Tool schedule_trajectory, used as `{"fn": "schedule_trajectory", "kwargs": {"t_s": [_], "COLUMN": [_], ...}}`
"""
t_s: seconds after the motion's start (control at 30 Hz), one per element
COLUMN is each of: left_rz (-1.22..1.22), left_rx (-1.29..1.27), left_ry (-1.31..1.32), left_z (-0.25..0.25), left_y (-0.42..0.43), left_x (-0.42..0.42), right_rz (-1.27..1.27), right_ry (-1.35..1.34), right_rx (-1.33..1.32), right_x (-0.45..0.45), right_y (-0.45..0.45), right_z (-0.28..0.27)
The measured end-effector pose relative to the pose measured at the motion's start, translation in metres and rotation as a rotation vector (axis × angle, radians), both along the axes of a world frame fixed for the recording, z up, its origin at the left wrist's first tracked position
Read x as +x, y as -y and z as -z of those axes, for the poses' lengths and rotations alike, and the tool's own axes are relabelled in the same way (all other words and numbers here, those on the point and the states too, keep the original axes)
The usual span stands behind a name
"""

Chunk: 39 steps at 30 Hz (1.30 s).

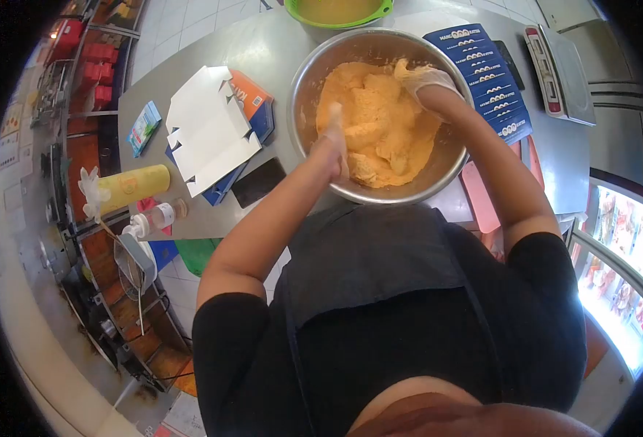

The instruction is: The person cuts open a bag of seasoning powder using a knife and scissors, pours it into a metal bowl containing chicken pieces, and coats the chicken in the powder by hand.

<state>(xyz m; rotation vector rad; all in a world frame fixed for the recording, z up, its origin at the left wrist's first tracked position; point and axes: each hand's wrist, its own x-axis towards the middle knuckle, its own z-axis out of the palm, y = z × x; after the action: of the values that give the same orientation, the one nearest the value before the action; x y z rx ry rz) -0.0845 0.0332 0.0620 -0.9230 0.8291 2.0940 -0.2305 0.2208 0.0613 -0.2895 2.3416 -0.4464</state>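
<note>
A large metal bowl (301, 109) holds orange-tinted flour (347, 76) and several lumpy flour-coated pieces (376, 105) whose kind is hidden by the coating. On the bowl's left side, my left hand (334, 149) is seen edge-on, fingers stretched out against the flour, beside the coated pieces. My right hand (425, 81), in a thin see-through glove, is inside the bowl at the upper right. Its flour-covered fingers reach towards the mixture and look apart, with nothing visible in them.
A green bowl (385, 9) stands beyond the metal bowl. Blue printed cards (482, 73) and a scale (562, 73) are on the right. White folded cardboard (208, 135), a dark phone-like slab (258, 182), a yellow bottle (136, 186) and a clear pump bottle (160, 217) lie left.
</note>
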Motion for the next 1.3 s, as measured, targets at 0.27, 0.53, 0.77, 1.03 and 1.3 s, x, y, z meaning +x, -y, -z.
{"fn": "schedule_trajectory", "kwargs": {"t_s": [0.27, 0.53, 0.77, 1.03, 1.3], "left_rz": [-0.239, -0.22, -0.137, -0.244, 0.102], "left_rx": [-0.035, 0.135, -0.092, -0.033, -0.254], "left_ry": [-0.029, -0.247, -0.049, -0.14, -0.307], "left_z": [0.04, 0.017, 0.085, 0.054, -0.011], "left_y": [-0.027, 0.013, -0.028, -0.048, -0.014], "left_x": [-0.032, -0.017, 0.013, 0.015, 0.005], "right_rz": [0.152, 0.392, -0.194, 0.41, -0.404], "right_ry": [0.249, 0.43, 0.156, 0.482, -0.134], "right_rx": [-0.602, -0.558, -0.247, -0.635, -0.215], "right_x": [0.038, 0.04, 0.043, 0.079, 0.054], "right_y": [0.025, 0.006, -0.023, 0.018, -0.002], "right_z": [0.086, -0.013, 0.1, 0.064, -0.035]}}
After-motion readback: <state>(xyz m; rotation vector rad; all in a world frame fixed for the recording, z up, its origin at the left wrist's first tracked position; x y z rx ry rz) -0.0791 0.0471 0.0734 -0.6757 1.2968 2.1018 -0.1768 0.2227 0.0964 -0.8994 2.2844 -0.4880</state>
